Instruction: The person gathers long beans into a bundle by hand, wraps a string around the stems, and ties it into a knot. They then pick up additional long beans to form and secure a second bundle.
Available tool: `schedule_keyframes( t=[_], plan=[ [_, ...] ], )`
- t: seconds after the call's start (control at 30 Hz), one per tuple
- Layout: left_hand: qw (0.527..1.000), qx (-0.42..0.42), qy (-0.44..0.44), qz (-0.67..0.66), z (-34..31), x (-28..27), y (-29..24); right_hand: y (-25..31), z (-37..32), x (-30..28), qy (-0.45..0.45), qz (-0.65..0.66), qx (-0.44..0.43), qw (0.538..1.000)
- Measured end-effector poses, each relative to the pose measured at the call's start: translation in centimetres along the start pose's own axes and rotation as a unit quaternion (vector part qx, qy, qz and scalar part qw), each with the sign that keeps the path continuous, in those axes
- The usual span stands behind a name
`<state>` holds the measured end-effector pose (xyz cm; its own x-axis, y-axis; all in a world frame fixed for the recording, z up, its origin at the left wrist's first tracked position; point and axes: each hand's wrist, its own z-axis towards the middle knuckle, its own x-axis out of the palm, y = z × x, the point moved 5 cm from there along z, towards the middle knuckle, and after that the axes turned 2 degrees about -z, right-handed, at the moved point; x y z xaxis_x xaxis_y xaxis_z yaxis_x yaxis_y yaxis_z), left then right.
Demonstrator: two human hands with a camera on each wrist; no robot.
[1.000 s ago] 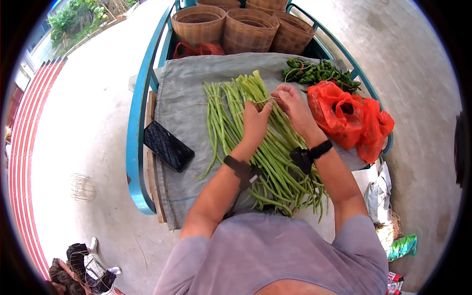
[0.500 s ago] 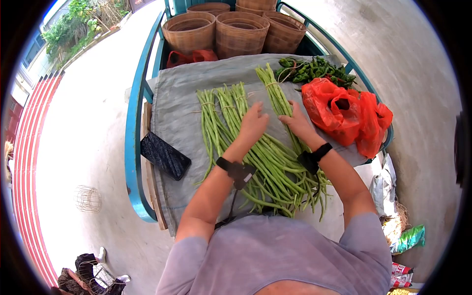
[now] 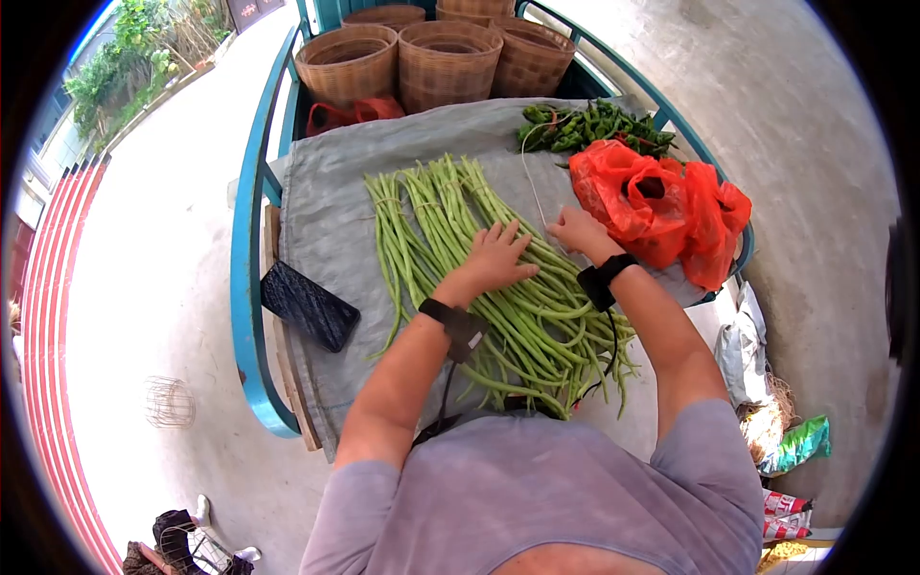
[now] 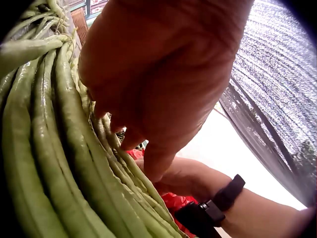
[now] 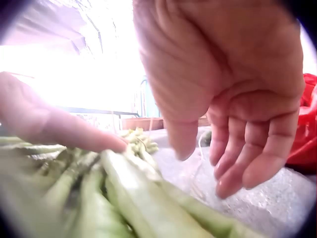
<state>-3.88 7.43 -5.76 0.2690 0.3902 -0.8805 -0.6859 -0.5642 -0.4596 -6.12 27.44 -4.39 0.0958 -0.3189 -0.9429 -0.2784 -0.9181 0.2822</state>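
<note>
Long green beans (image 3: 517, 326) lie side by side in tied bundles on a grey cloth (image 3: 331, 192), with thin ties near their upper ends. My left hand (image 3: 494, 259) rests over the rightmost beans, fingers spread. In the left wrist view its fingertips come down at the edge of the beans (image 4: 74, 144). My right hand (image 3: 579, 233) is just right of the bundles, low over the cloth. A pale thin strand (image 3: 533, 187) runs from the peppers down to its fingertips. In the right wrist view the thumb and fingers stand apart, with the strand (image 5: 200, 153) behind them.
Green peppers (image 3: 599, 125) and red plastic bags (image 3: 661, 206) sit at the right. A black phone (image 3: 310, 305) lies at the left edge. Woven baskets (image 3: 448, 67) stand behind the cloth, inside the cart's blue rail (image 3: 247, 259).
The rightmost bundle, held apart by my right hand half a second ago, now lies against the others. My right hand has left it and moved toward the strand. My left hand has spread over the beans.
</note>
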Motion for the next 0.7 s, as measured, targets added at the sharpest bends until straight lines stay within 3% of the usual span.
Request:
schedule_keyframes(
  t=[0.07, 0.1, 0.2, 0.3, 0.4, 0.5, 0.6, 0.7],
  plan=[
    [1.0, 0.004, -0.027, 0.005, -0.3, -0.5, -0.2, -0.1, -0.3, 1.6, -0.053, -0.128, -0.075, 0.988],
    [0.999, 0.005, -0.039, 0.007, -0.5, -0.8, -0.3, -0.5, 0.4, 2.0, 0.022, -0.029, -0.062, 0.997],
    [0.999, -0.002, 0.03, -0.042, -3.6, -6.8, -3.5, -0.6, -0.2, -0.3, 0.075, 0.07, -0.016, 0.995],
    [0.981, -0.013, -0.076, -0.176, -8.0, -11.2, -3.9, -2.8, -1.0, -4.2, -0.121, -0.147, -0.102, 0.976],
    [0.969, -0.076, -0.091, -0.216, -12.3, -13.4, -2.7, -5.6, -2.3, -6.5, -0.021, -0.274, -0.017, 0.961],
    [0.961, -0.148, -0.111, -0.205, -15.2, -12.3, -0.4, -2.1, -7.6, -7.9, -0.174, -0.216, -0.168, 0.946],
    [0.963, -0.196, -0.128, -0.13, -16.9, -9.7, 1.6, -0.7, -10.8, -6.2, -0.041, -0.082, -0.159, 0.983],
    [0.949, -0.207, -0.129, -0.198, -17.1, -7.3, 2.5, -2.3, -13.0, -2.8, -0.024, 0.057, -0.13, 0.99]
  ],
)
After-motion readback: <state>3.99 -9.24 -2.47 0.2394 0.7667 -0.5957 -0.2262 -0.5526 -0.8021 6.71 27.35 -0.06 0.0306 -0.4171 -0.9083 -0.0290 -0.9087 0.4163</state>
